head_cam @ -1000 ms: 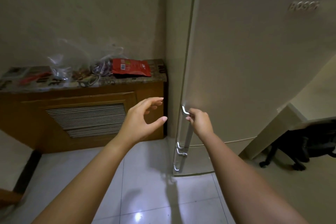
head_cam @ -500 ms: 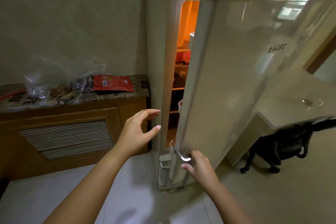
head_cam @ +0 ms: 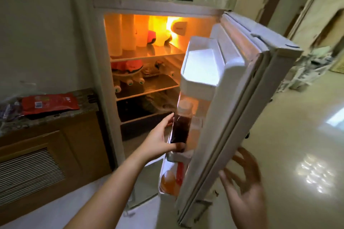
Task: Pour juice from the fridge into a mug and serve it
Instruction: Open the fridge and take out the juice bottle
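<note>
The fridge door [head_cam: 240,87] now stands wide open at centre right, exposing the lit shelves. The left hand [head_cam: 162,139] has closed around a dark juice bottle [head_cam: 181,128] in the door rack. The right hand [head_cam: 243,188] has left the handle and hovers spread at lower right.

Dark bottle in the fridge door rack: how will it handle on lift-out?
The dark juice bottle looks nearly full, so probably heavy for its size. Glossy sides may be slippery. Tall and narrow, it would likely tip if caught on the door shelf.

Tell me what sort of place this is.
Probably a home, near a kitchen: an open fridge stocked with food, a dark juice bottle in its door rack, and a wooden cabinet on tiled floor.
</note>
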